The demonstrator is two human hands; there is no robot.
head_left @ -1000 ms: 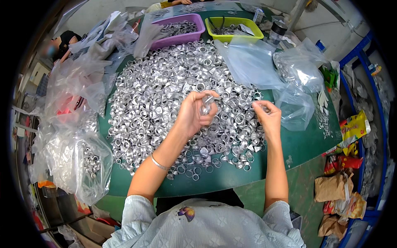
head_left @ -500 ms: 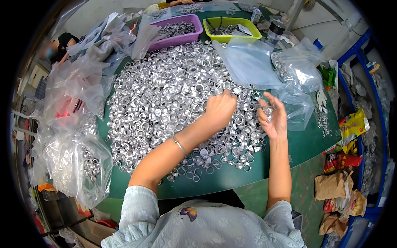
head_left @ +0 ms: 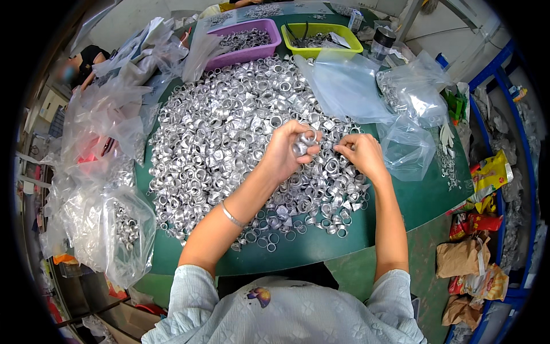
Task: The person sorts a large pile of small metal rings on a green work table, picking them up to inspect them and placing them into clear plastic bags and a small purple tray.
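A wide heap of silver-coloured metal rings [head_left: 217, 137] covers the middle of the green table. Above its right part, my left hand [head_left: 285, 153] is turned palm up, its fingers curled around a few metal rings [head_left: 303, 143]. One of those rings stands up near the fingertips. Just to the right, my right hand [head_left: 365, 155] faces palm down, thumb and fingertips brought together at the heap's right edge. Whatever lies between those fingertips is too small to make out, and the palm is hidden.
Purple [head_left: 275, 43] and yellow-green [head_left: 321, 53] tubs of rings stand behind the heap. Clear plastic bags [head_left: 349, 86] lie right; more bags [head_left: 129, 235], some holding rings, crowd the left. A lidded jar [head_left: 381, 43] stands far right. Another person [head_left: 91, 60] is at the far left.
My left hand has turned from palm down to palm up and shifted slightly left, showing rings. My right hand has turned over from fingers raised with a ring to fingertips down at the heap.
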